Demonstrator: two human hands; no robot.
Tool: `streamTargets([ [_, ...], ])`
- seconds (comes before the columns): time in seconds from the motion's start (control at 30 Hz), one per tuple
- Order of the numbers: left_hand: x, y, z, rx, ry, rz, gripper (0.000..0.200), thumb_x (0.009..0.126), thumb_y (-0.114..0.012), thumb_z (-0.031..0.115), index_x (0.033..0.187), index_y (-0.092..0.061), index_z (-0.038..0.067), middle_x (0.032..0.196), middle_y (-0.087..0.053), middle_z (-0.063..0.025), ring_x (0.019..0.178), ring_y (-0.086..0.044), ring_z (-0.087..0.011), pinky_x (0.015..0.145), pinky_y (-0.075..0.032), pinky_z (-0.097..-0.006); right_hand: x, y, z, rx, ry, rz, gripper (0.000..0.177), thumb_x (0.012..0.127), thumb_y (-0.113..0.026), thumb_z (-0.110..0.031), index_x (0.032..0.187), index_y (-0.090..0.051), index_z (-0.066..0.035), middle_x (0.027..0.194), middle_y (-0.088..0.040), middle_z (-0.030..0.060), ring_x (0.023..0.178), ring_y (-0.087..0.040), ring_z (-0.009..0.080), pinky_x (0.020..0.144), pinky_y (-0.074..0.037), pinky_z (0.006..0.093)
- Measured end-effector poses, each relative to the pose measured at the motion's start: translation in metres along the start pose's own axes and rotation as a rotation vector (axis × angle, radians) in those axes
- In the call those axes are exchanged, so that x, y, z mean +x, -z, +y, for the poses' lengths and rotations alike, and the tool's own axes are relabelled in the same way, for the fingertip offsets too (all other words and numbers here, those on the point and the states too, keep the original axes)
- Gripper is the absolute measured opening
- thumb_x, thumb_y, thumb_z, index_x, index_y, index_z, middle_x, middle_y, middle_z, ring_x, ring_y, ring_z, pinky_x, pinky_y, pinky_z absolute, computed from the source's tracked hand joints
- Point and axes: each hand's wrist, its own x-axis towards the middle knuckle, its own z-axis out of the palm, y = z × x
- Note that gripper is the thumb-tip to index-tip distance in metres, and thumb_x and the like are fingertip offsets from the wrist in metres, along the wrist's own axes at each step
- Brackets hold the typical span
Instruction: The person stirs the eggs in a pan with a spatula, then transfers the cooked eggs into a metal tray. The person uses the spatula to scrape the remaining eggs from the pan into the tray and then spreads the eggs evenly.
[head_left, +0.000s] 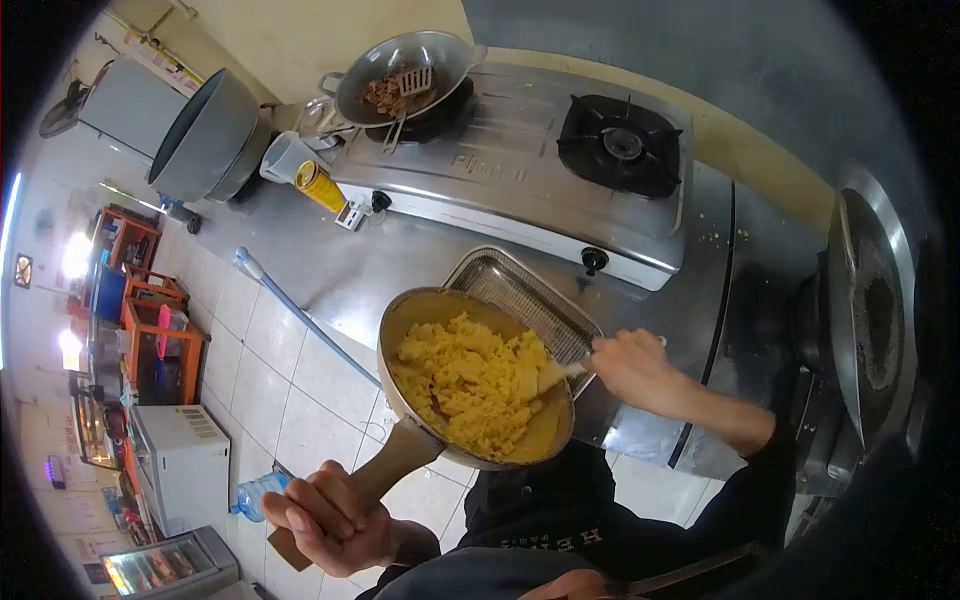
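1. Noting edges: the steel surface [300, 240] ends in a front lip that runs diagonally from upper left to lower right, with tiled floor [255, 385] below it. The pan [425, 305] hangs across that lip, part over the floor and part over a mesh tray [530, 300].
2. Open room: bare surface lies left of the mesh tray, up to a yellow cup [320, 185] and a large grey basin [205, 135]. The two-burner stove [560, 180] closes off the far side. A wok [400, 70] with brown food sits on its left burner. A second, dark wok [870, 300] bounds the right.
3. Left hand [330, 520]: fingers wrapped fully round the end of the wooden handle [400, 460], carrying the pan. The pan bowl is up and to the right of this hand, well clear of the body.
4. Right hand [630, 370]: closed on a pale utensil [562, 372], just beside the pan's right rim. The utensil tip touches the yellow food [470, 385].
5. Orientation: the pan's long axis runs from the handle at lower left to the bowl at upper right. The bowl end points toward the mesh tray and stove. The open face turns upward toward the camera, and the food fills most of it.
6. Tilt of the pan: cannot tell.
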Motion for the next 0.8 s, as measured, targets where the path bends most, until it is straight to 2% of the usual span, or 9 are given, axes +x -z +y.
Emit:
streamTargets([
  [0.03,0.000,0.002,0.001,-0.019,0.030,-0.007,0.025,0.083,-0.044,0.011,0.062,-0.030,0.014,0.041,-0.030,0.0031,0.029,-0.023,-0.0043,0.034,-0.022,-0.0195,0.011,-0.014,-0.003,0.004,0.007,-0.005,0.021,0.075,-0.055,-0.015,0.091,-0.066,-0.022,0.079,-0.058,0.0027,0.075,-0.059,0.0245,0.061,-0.046,0.0373],
  [0.1,0.001,0.003,0.001,0.013,0.033,-0.014,0.026,0.084,-0.043,0.013,0.062,-0.029,0.015,0.042,-0.027,0.0038,0.030,-0.022,-0.0032,0.033,-0.021,-0.0185,0.026,-0.031,-0.007,0.018,-0.132,0.318,0.021,0.075,-0.053,-0.014,0.090,-0.064,-0.022,0.076,-0.054,0.0023,0.073,-0.058,0.0244,0.060,-0.047,0.0360],
  [0.2,0.001,0.010,0.001,0.033,0.024,-0.026,0.028,0.085,-0.042,0.014,0.061,-0.028,0.015,0.042,-0.024,0.0045,0.031,-0.022,-0.0023,0.032,-0.020,-0.0174,0.028,-0.018,0.007,0.035,-0.066,0.358,0.021,0.075,-0.053,-0.014,0.091,-0.063,-0.023,0.077,-0.053,0.0017,0.074,-0.057,0.0222,0.059,-0.047,0.0337],
  [0.3,-0.003,0.023,0.002,0.048,0.004,-0.002,0.027,0.085,-0.042,0.015,0.061,-0.028,0.015,0.042,-0.024,0.0043,0.031,-0.022,-0.0026,0.033,-0.022,-0.0177,-0.008,0.053,0.016,0.014,-0.083,0.121,0.022,0.077,-0.053,-0.017,0.094,-0.064,-0.025,0.077,-0.056,0.0015,0.073,-0.058,0.0198,0.059,-0.047,0.0327],
  [0.37,-0.007,0.033,0.003,0.054,-0.010,0.017,0.027,0.085,-0.041,0.015,0.061,-0.028,0.015,0.042,-0.024,0.0042,0.030,-0.022,-0.0028,0.034,-0.023,-0.0181,-0.030,0.089,0.017,0.117,0.029,-0.142,0.019,0.077,-0.056,-0.015,0.093,-0.065,-0.017,0.067,-0.059,0.0076,0.069,-0.061,0.0197,0.059,-0.049,0.0335],
  [0.47,-0.014,0.042,0.006,0.022,-0.017,0.048,0.025,0.085,-0.038,0.014,0.062,-0.028,0.015,0.041,-0.028,0.0041,0.031,-0.024,-0.0040,0.037,-0.022,-0.0203,-0.031,0.059,0.011,0.386,0.295,-0.156,0.022,0.079,-0.055,-0.017,0.099,-0.064,-0.019,0.070,-0.060,0.0073,0.066,-0.061,0.0210,0.058,-0.049,0.0315],
  [0.57,-0.021,0.046,0.008,0.061,-0.032,0.136,0.026,0.084,-0.041,0.017,0.061,-0.029,0.015,0.043,-0.026,0.0038,0.031,-0.024,-0.0035,0.037,-0.024,-0.0207,-0.028,0.037,-0.037,0.478,0.300,-0.111,0.024,0.082,-0.051,-0.018,0.103,-0.062,-0.020,0.072,-0.059,0.0068,0.065,-0.060,0.0223,0.057,-0.049,0.0317],
  [0.73,-0.026,0.066,0.009,-0.089,0.004,-0.075,0.023,0.079,-0.045,0.013,0.062,-0.029,0.014,0.041,-0.034,0.0036,0.031,-0.032,-0.0045,0.038,-0.023,-0.0210,-0.012,0.032,-0.094,0.546,0.184,0.243,0.030,0.083,-0.044,-0.015,0.111,-0.054,-0.009,0.072,-0.058,0.0074,0.062,-0.061,0.0228,0.055,-0.050,0.0337],
  [0.8,-0.024,0.067,0.009,-0.104,0.011,-0.086,0.023,0.078,-0.046,0.012,0.061,-0.030,0.014,0.041,-0.036,0.0035,0.032,-0.033,-0.0051,0.038,-0.024,-0.0218,-0.004,0.038,-0.110,0.515,0.138,0.255,0.030,0.082,-0.045,-0.013,0.110,-0.053,-0.006,0.073,-0.058,0.0080,0.060,-0.061,0.0233,0.053,-0.050,0.0338],
])
